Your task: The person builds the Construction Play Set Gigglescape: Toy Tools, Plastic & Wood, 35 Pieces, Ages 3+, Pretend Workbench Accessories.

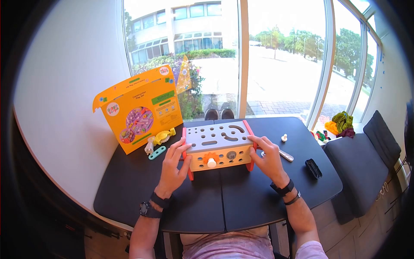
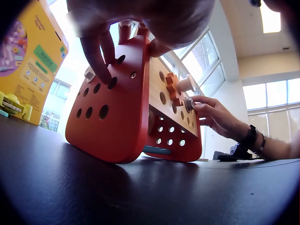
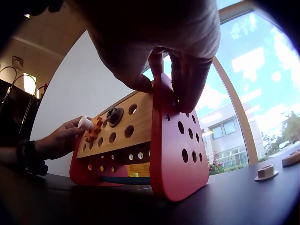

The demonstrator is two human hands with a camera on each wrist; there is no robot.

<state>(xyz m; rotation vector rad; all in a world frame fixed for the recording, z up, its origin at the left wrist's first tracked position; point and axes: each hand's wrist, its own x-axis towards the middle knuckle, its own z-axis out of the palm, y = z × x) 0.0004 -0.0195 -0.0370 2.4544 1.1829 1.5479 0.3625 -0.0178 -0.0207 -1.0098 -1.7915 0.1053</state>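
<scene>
A toy workbench with a grey perforated top (image 1: 217, 136), a wooden front panel (image 2: 161, 96) and red side panels (image 3: 180, 154) stands upright on the black table. On its front are an orange gear (image 2: 173, 88) with a white peg (image 1: 211, 163) and a grey bolt head (image 3: 114, 116). The left hand (image 1: 173, 168) grips the left red panel, fingers on its outer face and thumb at the front edge. The right hand (image 1: 269, 159) grips the right end the same way, thumb at the front and fingers over the outside.
A yellow box (image 1: 142, 108) stands at the back left, with yellow toy parts (image 1: 163, 137) and a teal strip (image 1: 157, 153) before it. To the right lie a white peg (image 1: 284, 137), a light-coloured tool (image 1: 286, 156) and a black case (image 1: 313, 168). A dark chair (image 1: 353, 172) stands beside the table.
</scene>
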